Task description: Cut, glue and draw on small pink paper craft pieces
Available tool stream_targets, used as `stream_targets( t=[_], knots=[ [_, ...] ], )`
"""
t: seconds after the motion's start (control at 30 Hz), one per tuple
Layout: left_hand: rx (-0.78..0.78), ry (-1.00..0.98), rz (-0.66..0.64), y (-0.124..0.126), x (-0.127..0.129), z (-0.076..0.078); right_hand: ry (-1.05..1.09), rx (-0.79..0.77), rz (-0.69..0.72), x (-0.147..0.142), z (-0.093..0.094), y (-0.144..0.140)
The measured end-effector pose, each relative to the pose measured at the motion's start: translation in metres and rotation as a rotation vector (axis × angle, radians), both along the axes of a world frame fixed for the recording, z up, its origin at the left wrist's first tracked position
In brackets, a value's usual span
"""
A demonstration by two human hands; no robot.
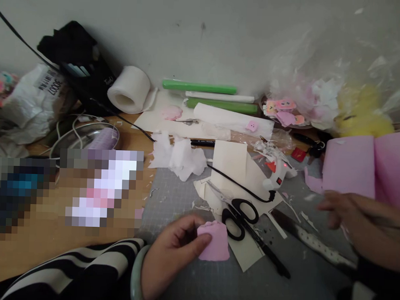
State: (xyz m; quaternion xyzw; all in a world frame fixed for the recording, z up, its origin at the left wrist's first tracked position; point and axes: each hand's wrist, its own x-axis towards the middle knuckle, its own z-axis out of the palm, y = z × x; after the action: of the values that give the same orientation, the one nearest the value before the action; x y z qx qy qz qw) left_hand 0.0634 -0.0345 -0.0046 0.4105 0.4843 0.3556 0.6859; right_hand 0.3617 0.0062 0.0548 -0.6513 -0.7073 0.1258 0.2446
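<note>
My left hand [175, 252] pinches a small pink piece of soft sheet [216, 244] between thumb and fingers, above the grey cutting mat [172, 201]. The piece has a wavy upper edge. At the right, my right hand [364, 225] is raised and blurred, its fingers curled together; whatever they hold, if anything, I cannot make out. Near it stand larger pink sheets [348, 166]. Between the hands lie black-handled scissors [238, 217], a black pen-like tool [273, 257] and a knife-like tool with a spotted handle [321, 246].
A white corded hot-glue gun [278, 177] with a small red light lies on cream card [230, 162]. Crumpled white tissue [186, 156], a tissue roll [130, 90], rolled green sheets [198, 86] and a round dish [112, 131] stand behind. Plastic bags [307, 79] fill the back right.
</note>
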Motion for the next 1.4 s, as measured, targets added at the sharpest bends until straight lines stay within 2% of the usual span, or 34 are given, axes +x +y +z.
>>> stream_targets(
  t=[0.07,0.1,0.17,0.3,0.47,0.73,0.93,1.07,1.17,1.4],
  knots=[
    [0.024,0.019,-0.018,0.000,0.000,0.000,0.009,0.039,0.108,-0.032,-0.011,-0.004],
    [0.042,0.033,-0.034,0.000,0.000,0.001,0.057,0.077,0.216,-0.047,-0.017,-0.008],
    [0.088,0.080,-0.070,-0.001,0.001,0.002,0.166,0.027,0.353,-0.073,-0.028,-0.019],
    [0.203,0.252,-0.146,-0.001,0.002,0.002,0.471,-0.153,0.392,-0.101,-0.042,-0.040],
    [0.333,0.392,-0.228,-0.004,0.001,0.001,0.503,-0.269,0.331,-0.107,-0.044,-0.043],
    [0.429,0.344,-0.296,-0.003,0.000,0.003,0.493,-0.225,0.363,-0.109,-0.042,-0.040],
    [0.552,0.313,-0.255,-0.004,0.001,0.004,0.502,-0.254,0.294,-0.108,-0.043,-0.042],
    [0.627,0.268,-0.221,-0.002,0.001,0.007,0.546,-0.159,0.393,-0.112,-0.040,-0.040],
    [0.612,0.244,-0.182,-0.003,0.001,0.007,0.554,-0.181,0.451,-0.113,-0.039,-0.040],
    [0.436,0.263,-0.089,-0.011,0.003,0.003,0.557,-0.172,0.406,-0.114,-0.039,-0.046]
  ],
)
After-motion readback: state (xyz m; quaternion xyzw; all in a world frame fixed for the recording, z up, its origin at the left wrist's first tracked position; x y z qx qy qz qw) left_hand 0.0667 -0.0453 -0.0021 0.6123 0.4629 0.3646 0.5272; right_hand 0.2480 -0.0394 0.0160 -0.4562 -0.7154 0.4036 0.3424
